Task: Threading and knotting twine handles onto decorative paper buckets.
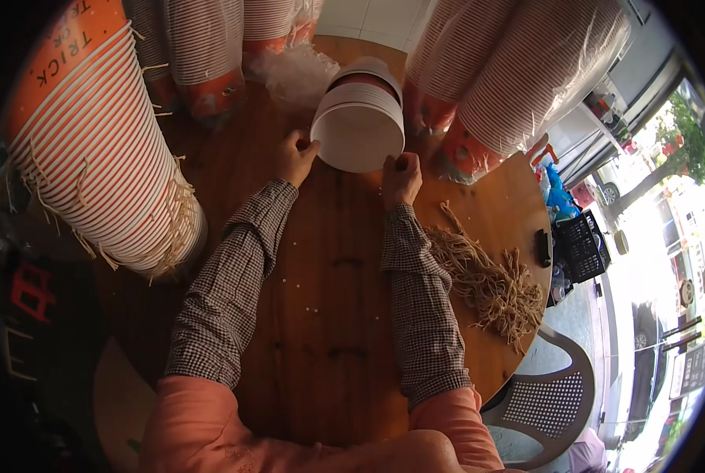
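A short nested stack of white paper buckets lies on its side at the far middle of the table, the open mouth of the nearest one facing me. My left hand is closed at the left edge of that rim, thumb against it. On the opposite side my right hand has its fingers curled at the lower right of the rim. The inside of the front bucket looks white and bare. Just right of my right forearm lies a tangled heap of tan twine cords.
A tall stack of orange-and-white buckets with twine strands rises at the left. Plastic-wrapped bucket stacks stand at the back right, others at the back left. Crumpled clear plastic lies between. A grey chair is beside the round wooden table.
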The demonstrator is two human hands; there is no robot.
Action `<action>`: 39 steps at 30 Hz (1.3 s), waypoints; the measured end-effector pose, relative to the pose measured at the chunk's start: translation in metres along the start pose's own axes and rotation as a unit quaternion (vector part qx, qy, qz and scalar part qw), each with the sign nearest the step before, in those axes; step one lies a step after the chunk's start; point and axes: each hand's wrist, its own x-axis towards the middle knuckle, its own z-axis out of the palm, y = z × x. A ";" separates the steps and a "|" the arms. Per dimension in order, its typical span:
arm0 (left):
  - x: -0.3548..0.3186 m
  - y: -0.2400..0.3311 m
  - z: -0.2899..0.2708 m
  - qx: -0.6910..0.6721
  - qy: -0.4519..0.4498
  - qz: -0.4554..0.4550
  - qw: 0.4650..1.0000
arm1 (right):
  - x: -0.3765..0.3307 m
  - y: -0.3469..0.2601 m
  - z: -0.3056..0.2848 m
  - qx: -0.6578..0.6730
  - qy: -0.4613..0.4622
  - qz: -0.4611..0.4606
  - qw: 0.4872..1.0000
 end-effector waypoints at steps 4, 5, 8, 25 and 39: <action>-0.012 0.010 -0.003 0.050 0.000 0.002 0.999 | -0.006 -0.002 -0.007 -0.008 -0.013 -0.006 1.000; -0.015 0.011 -0.003 0.045 0.003 0.014 0.999 | -0.010 -0.003 -0.008 0.016 -0.028 -0.001 0.999; -0.031 0.010 -0.008 -0.015 0.031 0.019 0.999 | -0.024 -0.010 -0.014 0.018 -0.068 -0.014 0.997; -0.184 0.072 -0.108 0.058 -0.112 0.156 0.980 | -0.098 0.017 -0.234 -0.102 -0.119 0.015 0.987; -0.226 0.153 -0.106 0.127 -0.163 0.366 0.907 | -0.113 -0.028 -0.194 -0.215 -0.221 -0.138 0.941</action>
